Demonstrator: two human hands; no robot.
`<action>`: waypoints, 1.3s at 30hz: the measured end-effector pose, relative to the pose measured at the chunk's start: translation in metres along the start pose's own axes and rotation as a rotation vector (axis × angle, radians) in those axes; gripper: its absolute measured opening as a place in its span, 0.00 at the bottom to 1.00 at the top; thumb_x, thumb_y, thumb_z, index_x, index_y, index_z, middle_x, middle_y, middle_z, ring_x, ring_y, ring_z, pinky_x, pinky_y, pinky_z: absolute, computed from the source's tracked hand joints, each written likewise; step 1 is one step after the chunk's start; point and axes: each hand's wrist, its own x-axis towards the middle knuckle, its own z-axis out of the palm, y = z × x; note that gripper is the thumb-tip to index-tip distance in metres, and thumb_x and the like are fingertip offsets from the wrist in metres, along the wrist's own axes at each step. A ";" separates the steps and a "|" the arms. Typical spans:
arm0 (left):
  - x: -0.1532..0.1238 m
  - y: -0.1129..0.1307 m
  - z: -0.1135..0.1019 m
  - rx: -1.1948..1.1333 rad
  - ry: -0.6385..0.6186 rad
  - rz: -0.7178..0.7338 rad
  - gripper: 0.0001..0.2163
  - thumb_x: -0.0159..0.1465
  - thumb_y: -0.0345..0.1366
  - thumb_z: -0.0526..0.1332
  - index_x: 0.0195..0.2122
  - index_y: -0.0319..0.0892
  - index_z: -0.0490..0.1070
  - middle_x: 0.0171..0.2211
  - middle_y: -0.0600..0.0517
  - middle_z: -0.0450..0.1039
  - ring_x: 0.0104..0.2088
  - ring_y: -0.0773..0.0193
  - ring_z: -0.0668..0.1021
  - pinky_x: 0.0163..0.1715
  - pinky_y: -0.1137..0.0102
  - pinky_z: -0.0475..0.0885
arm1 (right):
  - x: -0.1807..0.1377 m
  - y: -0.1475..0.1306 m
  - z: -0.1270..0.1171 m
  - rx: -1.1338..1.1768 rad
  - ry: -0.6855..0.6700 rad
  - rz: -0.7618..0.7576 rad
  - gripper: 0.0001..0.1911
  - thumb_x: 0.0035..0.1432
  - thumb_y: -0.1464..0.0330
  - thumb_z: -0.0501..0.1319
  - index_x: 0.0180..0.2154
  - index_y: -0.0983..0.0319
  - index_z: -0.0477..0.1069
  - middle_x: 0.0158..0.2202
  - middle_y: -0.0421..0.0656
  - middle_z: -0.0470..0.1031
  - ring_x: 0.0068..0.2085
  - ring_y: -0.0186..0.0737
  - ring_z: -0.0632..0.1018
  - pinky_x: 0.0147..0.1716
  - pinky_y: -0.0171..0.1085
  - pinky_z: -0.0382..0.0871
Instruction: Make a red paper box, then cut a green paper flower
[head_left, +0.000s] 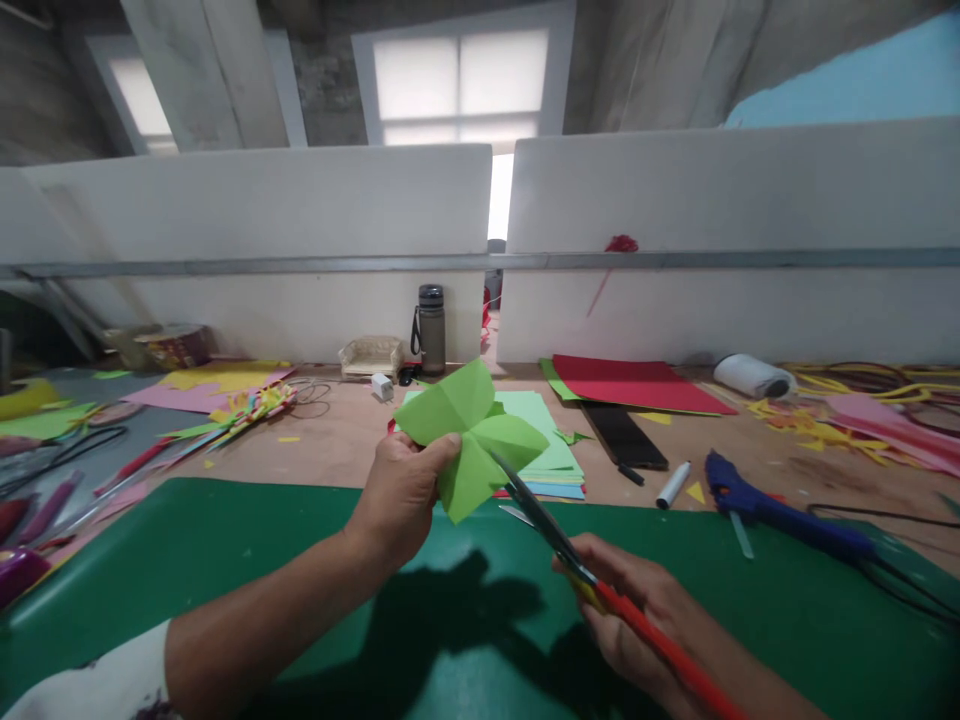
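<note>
My left hand pinches a light green paper flower near its centre, thumb on top. Several folded petals spread out from the middle, held up above the green mat. In my right hand is a pair of scissors with red and yellow handles. Its blades are parted and point up and left at the flower, one tip by the edge between two petals. Whether the blade touches the paper I cannot tell. Behind the flower lies a stack of coloured paper, pale green on top.
A blue glue gun lies at the right, beside a white marker. Behind them are a black phone and red paper sheets. A dark bottle stands at the back; paper strips lie at the left.
</note>
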 end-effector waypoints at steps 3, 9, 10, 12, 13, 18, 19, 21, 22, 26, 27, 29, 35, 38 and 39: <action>0.000 0.004 0.002 -0.037 0.031 0.052 0.23 0.50 0.33 0.67 0.47 0.33 0.70 0.35 0.44 0.79 0.33 0.56 0.80 0.30 0.69 0.75 | -0.001 -0.001 0.005 -0.009 0.079 0.002 0.27 0.55 0.44 0.52 0.45 0.57 0.64 0.26 0.38 0.60 0.24 0.35 0.61 0.23 0.32 0.60; 0.001 0.003 0.002 -0.075 0.040 0.083 0.23 0.51 0.32 0.67 0.49 0.33 0.68 0.33 0.47 0.79 0.31 0.58 0.80 0.29 0.70 0.74 | 0.004 -0.002 0.010 -0.065 0.126 -0.048 0.31 0.55 0.43 0.51 0.49 0.59 0.66 0.27 0.41 0.66 0.26 0.37 0.66 0.25 0.33 0.66; 0.001 0.003 0.002 -0.076 0.039 0.086 0.23 0.51 0.32 0.67 0.48 0.34 0.68 0.33 0.47 0.79 0.31 0.58 0.80 0.29 0.71 0.74 | 0.006 -0.001 0.011 -0.066 0.126 -0.056 0.32 0.55 0.43 0.51 0.49 0.60 0.66 0.27 0.42 0.66 0.26 0.37 0.66 0.26 0.33 0.66; 0.002 0.003 0.001 -0.066 0.031 0.088 0.21 0.51 0.32 0.66 0.47 0.34 0.69 0.33 0.47 0.79 0.30 0.59 0.80 0.27 0.71 0.74 | 0.009 0.001 0.013 -0.057 0.134 -0.072 0.33 0.56 0.43 0.50 0.49 0.61 0.66 0.27 0.41 0.66 0.26 0.35 0.66 0.26 0.33 0.67; 0.002 0.004 0.001 -0.055 0.032 0.089 0.20 0.51 0.32 0.66 0.46 0.33 0.70 0.32 0.47 0.79 0.29 0.59 0.80 0.26 0.72 0.74 | 0.010 0.000 0.014 -0.053 0.137 -0.075 0.33 0.56 0.43 0.49 0.49 0.61 0.66 0.27 0.41 0.65 0.25 0.34 0.65 0.26 0.33 0.67; 0.001 0.005 0.000 -0.015 0.015 0.106 0.17 0.52 0.33 0.66 0.42 0.32 0.72 0.34 0.45 0.79 0.31 0.57 0.80 0.26 0.71 0.74 | 0.010 -0.012 0.012 -0.051 0.096 -0.026 0.28 0.59 0.46 0.50 0.47 0.62 0.66 0.26 0.40 0.64 0.24 0.32 0.63 0.27 0.33 0.67; 0.001 0.005 0.000 -0.013 0.005 0.107 0.16 0.52 0.33 0.66 0.41 0.33 0.72 0.34 0.45 0.79 0.32 0.56 0.80 0.28 0.69 0.74 | 0.009 -0.015 0.011 -0.044 0.083 -0.019 0.28 0.59 0.46 0.50 0.46 0.62 0.66 0.26 0.39 0.63 0.24 0.32 0.63 0.27 0.33 0.66; 0.001 0.004 0.000 -0.009 -0.006 0.108 0.15 0.52 0.33 0.66 0.40 0.33 0.72 0.34 0.45 0.79 0.34 0.55 0.80 0.31 0.68 0.74 | 0.010 -0.018 0.011 -0.030 0.068 -0.011 0.27 0.59 0.46 0.49 0.45 0.62 0.66 0.25 0.39 0.62 0.23 0.32 0.62 0.25 0.32 0.64; 0.001 0.003 0.000 -0.007 -0.009 0.106 0.14 0.52 0.33 0.65 0.39 0.34 0.72 0.35 0.45 0.79 0.34 0.55 0.80 0.32 0.67 0.74 | 0.010 -0.018 0.011 -0.029 0.069 -0.010 0.27 0.59 0.46 0.49 0.44 0.62 0.66 0.25 0.39 0.61 0.23 0.32 0.62 0.24 0.31 0.63; 0.001 0.000 0.000 0.020 -0.009 0.092 0.14 0.53 0.33 0.64 0.41 0.34 0.72 0.35 0.45 0.78 0.33 0.56 0.80 0.28 0.70 0.73 | 0.012 -0.008 0.014 -0.041 0.127 -0.041 0.26 0.59 0.46 0.49 0.39 0.62 0.65 0.27 0.41 0.62 0.23 0.31 0.61 0.20 0.30 0.58; 0.002 0.000 0.000 0.025 -0.011 0.088 0.14 0.53 0.33 0.64 0.41 0.33 0.72 0.35 0.45 0.78 0.33 0.56 0.80 0.27 0.71 0.72 | 0.013 -0.005 0.015 -0.033 0.132 -0.043 0.25 0.59 0.46 0.49 0.38 0.61 0.65 0.26 0.40 0.62 0.22 0.30 0.60 0.19 0.30 0.56; 0.002 0.000 0.000 0.026 -0.012 0.086 0.14 0.54 0.33 0.64 0.42 0.34 0.71 0.34 0.45 0.77 0.31 0.58 0.80 0.26 0.71 0.72 | 0.013 0.000 0.016 -0.008 0.118 -0.037 0.24 0.59 0.46 0.49 0.38 0.61 0.64 0.23 0.38 0.59 0.20 0.29 0.57 0.16 0.30 0.52; 0.001 -0.001 0.000 0.031 -0.008 0.093 0.13 0.54 0.33 0.64 0.40 0.34 0.71 0.33 0.46 0.77 0.30 0.59 0.79 0.25 0.71 0.71 | 0.012 0.000 0.013 -0.027 0.063 0.000 0.26 0.60 0.45 0.48 0.39 0.62 0.63 0.21 0.34 0.54 0.19 0.29 0.54 0.16 0.30 0.49; 0.001 -0.001 0.000 0.022 -0.028 0.095 0.13 0.54 0.33 0.64 0.40 0.35 0.71 0.34 0.46 0.78 0.31 0.57 0.80 0.26 0.71 0.72 | 0.012 -0.003 0.012 -0.070 0.079 -0.026 0.25 0.60 0.46 0.48 0.38 0.62 0.63 0.22 0.34 0.53 0.21 0.29 0.53 0.17 0.30 0.49; 0.000 -0.001 0.000 0.017 -0.030 0.093 0.13 0.54 0.33 0.64 0.40 0.35 0.71 0.34 0.46 0.78 0.32 0.56 0.80 0.26 0.70 0.72 | 0.012 -0.004 0.011 -0.084 0.078 -0.030 0.25 0.60 0.46 0.48 0.38 0.61 0.63 0.22 0.35 0.53 0.21 0.30 0.53 0.18 0.31 0.49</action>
